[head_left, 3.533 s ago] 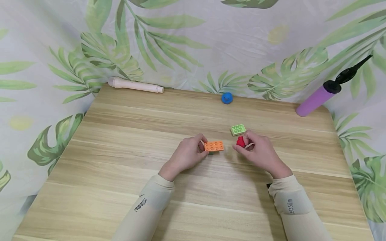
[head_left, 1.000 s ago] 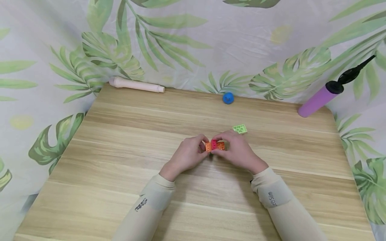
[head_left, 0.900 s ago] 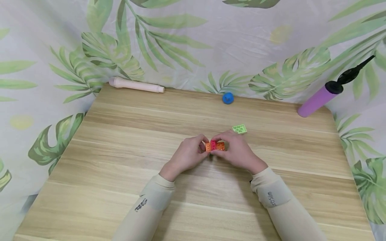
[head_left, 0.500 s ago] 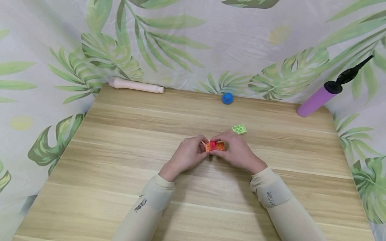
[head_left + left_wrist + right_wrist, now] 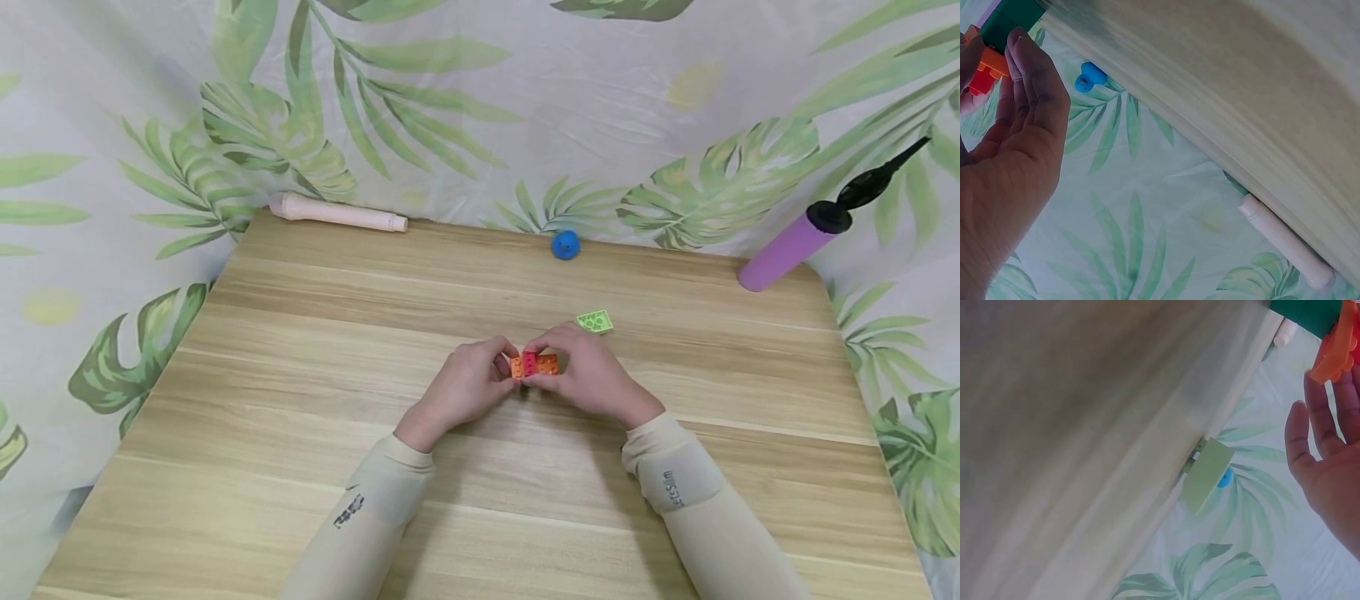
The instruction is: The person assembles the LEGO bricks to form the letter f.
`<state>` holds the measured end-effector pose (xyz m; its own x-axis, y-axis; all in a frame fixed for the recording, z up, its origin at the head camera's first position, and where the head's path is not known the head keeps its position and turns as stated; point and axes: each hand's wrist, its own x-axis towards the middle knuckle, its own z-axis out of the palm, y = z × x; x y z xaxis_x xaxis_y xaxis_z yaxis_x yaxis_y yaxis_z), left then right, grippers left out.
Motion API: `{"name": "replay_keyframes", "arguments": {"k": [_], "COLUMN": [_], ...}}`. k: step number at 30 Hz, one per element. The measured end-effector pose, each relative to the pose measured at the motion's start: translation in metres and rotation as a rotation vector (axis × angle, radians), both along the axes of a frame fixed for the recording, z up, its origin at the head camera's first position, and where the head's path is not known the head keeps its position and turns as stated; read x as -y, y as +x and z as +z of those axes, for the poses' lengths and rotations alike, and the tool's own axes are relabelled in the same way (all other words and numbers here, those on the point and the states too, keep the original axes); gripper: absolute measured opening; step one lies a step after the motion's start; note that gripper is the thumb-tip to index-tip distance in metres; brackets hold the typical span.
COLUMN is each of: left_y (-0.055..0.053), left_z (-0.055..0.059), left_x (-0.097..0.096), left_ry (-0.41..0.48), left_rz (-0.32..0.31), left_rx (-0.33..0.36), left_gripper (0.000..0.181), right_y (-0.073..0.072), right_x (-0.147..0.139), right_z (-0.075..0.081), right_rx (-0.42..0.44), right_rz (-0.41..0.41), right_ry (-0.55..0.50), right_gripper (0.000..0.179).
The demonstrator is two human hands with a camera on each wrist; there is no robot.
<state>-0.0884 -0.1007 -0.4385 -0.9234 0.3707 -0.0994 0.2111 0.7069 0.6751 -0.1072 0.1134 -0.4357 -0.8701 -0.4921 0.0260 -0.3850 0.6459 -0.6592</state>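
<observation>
Near the middle of the table, my left hand (image 5: 467,382) grips a small stack of toy building bricks by its left end. The stack has an orange brick (image 5: 550,364) with studs on top and a dark green brick (image 5: 1013,24) under it. My right hand (image 5: 592,375) pinches a red brick (image 5: 530,363) between thumb and index finger, set crosswise over the orange studs. In the right wrist view its other fingers (image 5: 1298,434) extend below the orange brick. Just beyond that hand, a light green brick (image 5: 595,321) lies with its hollow side up.
A round blue toy (image 5: 566,245) sits by the wooden table's (image 5: 300,417) back edge. A pale pink microphone-shaped stick (image 5: 341,212) lies at the back left. At the back right stands a purple pump (image 5: 783,250) with a black nozzle. Leaf-print cloth (image 5: 450,108) hangs behind.
My right hand has moved left, bringing the red brick from near the light green brick onto the orange one. Over the last second both hands have stayed almost still.
</observation>
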Motion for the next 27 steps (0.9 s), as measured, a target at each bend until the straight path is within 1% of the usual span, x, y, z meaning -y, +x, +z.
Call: {"name": "replay_keyframes", "arguments": {"k": [5,13,20,27], "left_y": [-0.001,-0.001,-0.001,-0.001], "left_z": [0.000,0.000,0.001,0.001], "left_x": [0.000,0.000,-0.001,0.000], "left_ry": [-0.002,0.011,0.017,0.011], "left_rz": [-0.002,-0.002,-0.010,-0.008], "left_rx": [-0.009,-0.016,-0.015,-0.011], "left_gripper": [0.026,0.024,0.024,0.024], "right_y": [-0.001,-0.003,-0.002,0.001], "right_x": [0.000,0.004,0.003,0.005], "right_z": [0.003,0.010,0.010,0.012], "right_rx": [-0.025,-0.052,-0.039,-0.097], "right_rz": [0.018,0.049,0.036,0.032], "right_ry": [0.022,0.133,0.136,0.175], "right_gripper": [0.035,0.038,0.039,0.043]}}
